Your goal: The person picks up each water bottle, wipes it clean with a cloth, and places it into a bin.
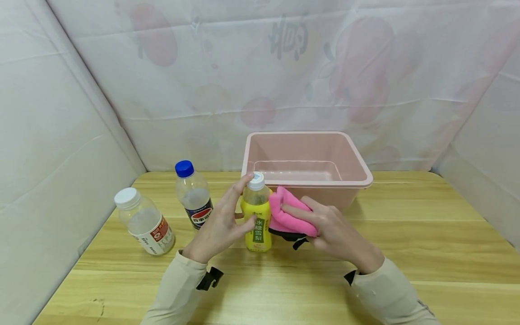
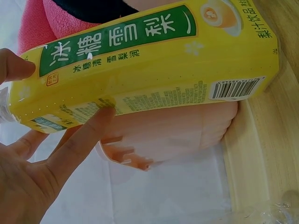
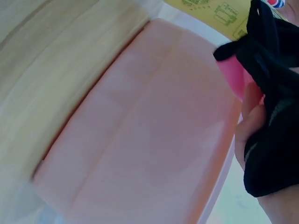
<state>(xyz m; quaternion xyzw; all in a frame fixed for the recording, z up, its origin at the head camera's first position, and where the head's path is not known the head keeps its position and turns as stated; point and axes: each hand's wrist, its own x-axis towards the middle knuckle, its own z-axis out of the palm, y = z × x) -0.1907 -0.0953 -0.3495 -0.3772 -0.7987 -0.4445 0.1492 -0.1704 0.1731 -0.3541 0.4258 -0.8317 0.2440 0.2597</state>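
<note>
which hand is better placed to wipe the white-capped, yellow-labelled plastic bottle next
Probably the right hand: it grips the fluffy pink cloth beside the white-capped, yellow-labelled plastic bottle, while the left hand holds that bottle from the other side.

Yellow-labelled bottle (image 1: 260, 215): clear plastic, white cap (image 1: 257, 182) on, green panel with white Chinese characters, barcode (image 2: 237, 87); upright on wooden table (image 1: 430, 253), gripped. Pink cloth (image 1: 290, 213): fluffy, bunched, black along lower edge, gripped just beside bottle, raised.
</note>
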